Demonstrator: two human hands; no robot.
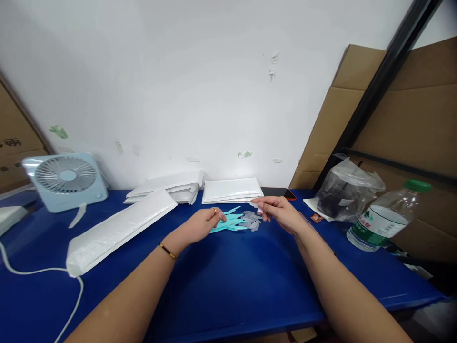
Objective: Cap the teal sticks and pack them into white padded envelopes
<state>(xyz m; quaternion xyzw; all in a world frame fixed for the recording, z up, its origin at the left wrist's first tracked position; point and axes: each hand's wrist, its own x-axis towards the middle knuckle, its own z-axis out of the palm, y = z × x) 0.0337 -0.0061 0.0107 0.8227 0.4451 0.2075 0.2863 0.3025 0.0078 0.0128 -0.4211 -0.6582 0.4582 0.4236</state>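
A small pile of thin teal plastic sticks with tapered ends lies on the blue table in front of me. My left hand is at the pile's left side, thumb and fingers pinched together by a teal stick; its fingers hide part of the pile. Right beside the sticks is a heap of small translucent grey plastic pieces. Above that heap, my right hand pinches a small translucent plastic piece between thumb and fingertips. The exact kind of these parts is too small to make out.
White padded mailers lie along the wall, with a long one at left. A blue fan and white cable are left. A phone, plastic-bagged cup and water bottle are right.
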